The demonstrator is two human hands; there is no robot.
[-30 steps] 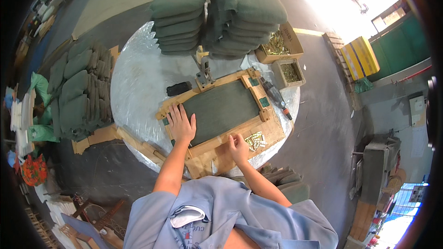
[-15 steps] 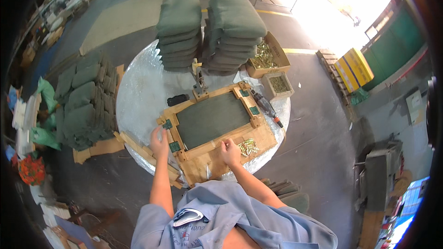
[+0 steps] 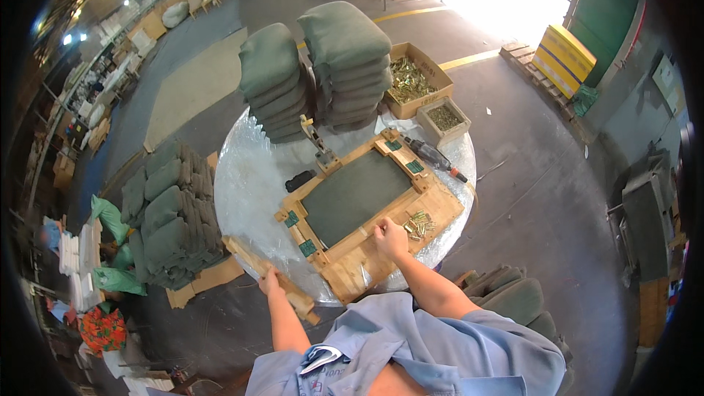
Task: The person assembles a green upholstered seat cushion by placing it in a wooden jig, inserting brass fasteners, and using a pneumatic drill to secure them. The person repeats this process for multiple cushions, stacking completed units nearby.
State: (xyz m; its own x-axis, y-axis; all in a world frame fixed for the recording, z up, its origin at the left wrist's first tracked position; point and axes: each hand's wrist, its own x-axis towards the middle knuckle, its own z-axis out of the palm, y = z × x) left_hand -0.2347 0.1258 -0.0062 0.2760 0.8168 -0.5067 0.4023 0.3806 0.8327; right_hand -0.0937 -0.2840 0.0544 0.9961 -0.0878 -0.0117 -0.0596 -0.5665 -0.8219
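Observation:
My left hand (image 3: 271, 281) is closed around a light wooden strip (image 3: 249, 254) at the near left edge of the round table. Over the near bar of a wooden frame jig (image 3: 354, 243), my right hand (image 3: 391, 237) is closed with fingertips together; whatever they hold is too small to make out. Inside the jig lies a flat dark green padded panel (image 3: 356, 194). Green pieces sit at the jig's corners, such as the green block (image 3: 307, 248). A small pile of brass-coloured hardware (image 3: 419, 224) lies on the board just right of my right hand.
Plastic film covers the round table (image 3: 253, 176). Two stacks of green cushions (image 3: 345, 33) stand at its back. A power driver (image 3: 436, 159), a toggle clamp (image 3: 320, 145), a carton of brass parts (image 3: 414, 81) and a small box (image 3: 444, 119) surround the jig. More cushions (image 3: 176, 213) are piled left.
My left hand has moved from the jig's left side down to the wooden strip at the table edge. My right hand stays by the brass pile. The whole view has shifted.

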